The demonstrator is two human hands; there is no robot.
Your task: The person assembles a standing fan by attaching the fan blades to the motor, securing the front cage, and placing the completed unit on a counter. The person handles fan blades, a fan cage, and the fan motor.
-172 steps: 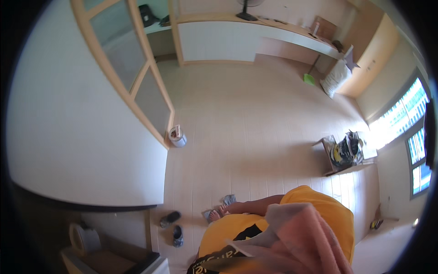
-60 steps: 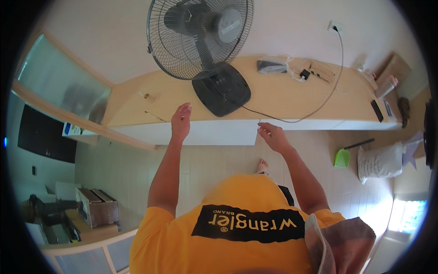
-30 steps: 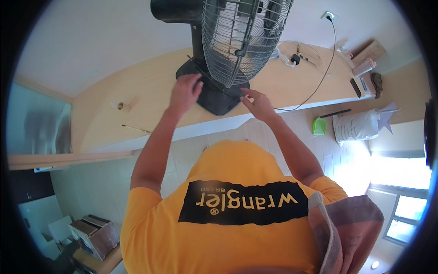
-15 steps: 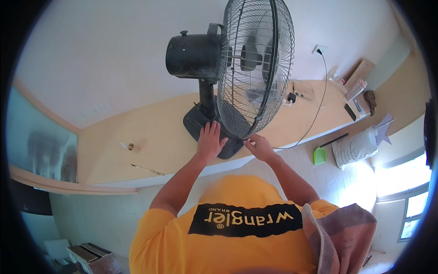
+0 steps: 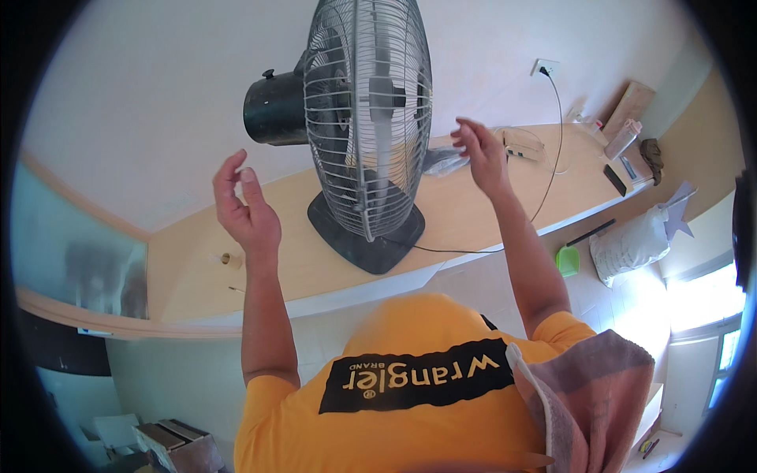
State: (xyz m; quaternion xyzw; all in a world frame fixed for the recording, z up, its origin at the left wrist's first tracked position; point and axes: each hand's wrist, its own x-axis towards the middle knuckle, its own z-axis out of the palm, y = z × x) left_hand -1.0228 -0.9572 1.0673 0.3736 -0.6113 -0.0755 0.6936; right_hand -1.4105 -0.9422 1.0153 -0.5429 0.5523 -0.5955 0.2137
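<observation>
A black electric fan [image 5: 367,118] with a round wire cage stands on a pale wooden counter, its cage turned to the right and partly toward me. Its dark motor housing [image 5: 276,110] sticks out to the left, and the flat black base [image 5: 378,246] rests near the counter's front edge. My left hand [image 5: 248,209] is raised left of the cage below the motor housing, fingers curled loosely apart, holding nothing. On the other side my right hand [image 5: 482,158] hovers off the cage with bent, spread fingers and nothing in them.
From the base a thin cord [image 5: 461,251] runs right and up to a wall socket [image 5: 544,68]. A small tan cup [image 5: 229,259] stands on the counter [image 5: 185,272] at left. A clear plastic bag [image 5: 446,162], dark phone-like slab [image 5: 615,180] and pink bottle [image 5: 623,139] lie rightward. A green dustpan [image 5: 567,260] is on the floor.
Both hands have left the base and risen, one on each side of the cage. The fan's head has turned more toward me, and it now appears further left.
</observation>
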